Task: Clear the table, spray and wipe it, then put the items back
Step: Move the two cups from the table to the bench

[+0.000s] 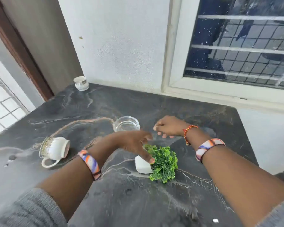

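Nearest me, just under my left hand (134, 143), the small potted plant (161, 163) lies tipped on its side on the dark marble table (121, 202), white pot toward my left, green leaves spilling toward my right. My left fingers are spread and relaxed, one fingertip touching where the pot meets the leaves; nothing is gripped yet. My right hand (169, 126) hovers just beyond the plant, fingers loosely curled, holding nothing.

Out to the left of my left wrist, a white teacup (54, 149) with gold trim also lies on its side, handle toward me. Just beyond my left hand and close beside my right sits a clear glass dish (127, 124). Far past both hands, at the back corner by the wall, a small white jar (81, 83) stands upright.

I judge I'm still clearing. To do it well, I should close my left fingers round the pot itself, not the leaves, lift it straight up so it does not roll, and keep my right hand clear of the glass dish.
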`<act>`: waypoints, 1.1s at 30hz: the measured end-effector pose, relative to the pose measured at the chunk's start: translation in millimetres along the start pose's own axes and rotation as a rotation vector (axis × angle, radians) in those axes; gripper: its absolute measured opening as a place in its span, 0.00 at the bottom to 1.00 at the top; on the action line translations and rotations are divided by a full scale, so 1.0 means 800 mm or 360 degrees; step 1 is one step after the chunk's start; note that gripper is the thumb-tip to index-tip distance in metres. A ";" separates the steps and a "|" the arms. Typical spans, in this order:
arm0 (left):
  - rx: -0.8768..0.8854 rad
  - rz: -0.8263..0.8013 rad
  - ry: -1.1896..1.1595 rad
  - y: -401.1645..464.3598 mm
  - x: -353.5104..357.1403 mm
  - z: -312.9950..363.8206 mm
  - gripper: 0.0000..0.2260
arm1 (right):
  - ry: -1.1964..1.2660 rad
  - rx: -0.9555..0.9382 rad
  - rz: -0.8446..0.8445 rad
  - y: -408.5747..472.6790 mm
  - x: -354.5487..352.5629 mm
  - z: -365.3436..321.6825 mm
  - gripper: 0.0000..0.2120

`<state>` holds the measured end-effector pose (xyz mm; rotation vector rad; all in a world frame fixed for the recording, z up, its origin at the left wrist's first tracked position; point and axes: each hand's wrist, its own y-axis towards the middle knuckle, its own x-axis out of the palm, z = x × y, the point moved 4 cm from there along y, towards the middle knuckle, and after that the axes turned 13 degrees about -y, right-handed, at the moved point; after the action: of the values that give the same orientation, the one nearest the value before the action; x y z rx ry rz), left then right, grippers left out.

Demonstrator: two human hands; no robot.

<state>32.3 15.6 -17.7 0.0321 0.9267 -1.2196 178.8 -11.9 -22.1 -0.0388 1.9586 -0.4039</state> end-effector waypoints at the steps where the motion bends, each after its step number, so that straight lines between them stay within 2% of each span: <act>1: -0.0014 -0.0094 0.0014 -0.002 0.012 -0.001 0.40 | 0.0017 0.0016 -0.0052 0.004 0.007 0.000 0.15; 3: 0.0068 -0.0176 0.0045 -0.001 0.032 -0.001 0.46 | 0.0093 0.0070 -0.0111 0.008 0.019 0.000 0.14; 5: 0.0192 -0.0110 0.0117 0.005 0.049 -0.002 0.48 | 0.0195 0.0112 -0.0149 0.011 0.031 0.002 0.13; 9: 0.0332 0.0183 0.0340 0.016 0.053 -0.006 0.35 | 0.0358 0.0217 -0.0146 0.016 0.044 0.011 0.11; 12: 0.0406 0.0343 0.0301 0.026 0.040 -0.009 0.36 | 0.0256 0.0243 0.0045 0.021 0.040 0.016 0.14; 15: 0.0446 0.0436 0.0270 0.043 0.023 -0.011 0.39 | 0.0332 0.0336 0.0272 0.025 0.028 0.019 0.15; 19: 0.0416 0.0382 0.0253 0.058 0.007 -0.017 0.43 | 0.0343 0.0423 0.0512 0.034 0.003 0.012 0.16; 22: 0.0498 0.0301 0.0237 0.047 -0.016 -0.018 0.46 | 0.0132 0.0392 0.0652 0.039 -0.018 -0.013 0.12; 26: 0.0489 0.0262 -0.0015 0.019 -0.079 -0.032 0.34 | 0.0080 0.0203 0.0787 0.051 -0.034 -0.078 0.11; 30: 0.0154 0.0349 0.0023 -0.020 -0.141 -0.096 0.21 | 0.0034 -0.0064 0.0674 0.083 -0.018 -0.154 0.11; 33: -0.0123 0.0374 0.0023 -0.058 -0.169 -0.163 0.16 | -0.0018 -0.0297 0.0188 0.107 0.023 -0.219 0.15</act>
<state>-87.0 166.8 2.2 0.0858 0.9537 -0.9667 27.7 111.2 -1.1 -0.0448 1.9708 -0.1425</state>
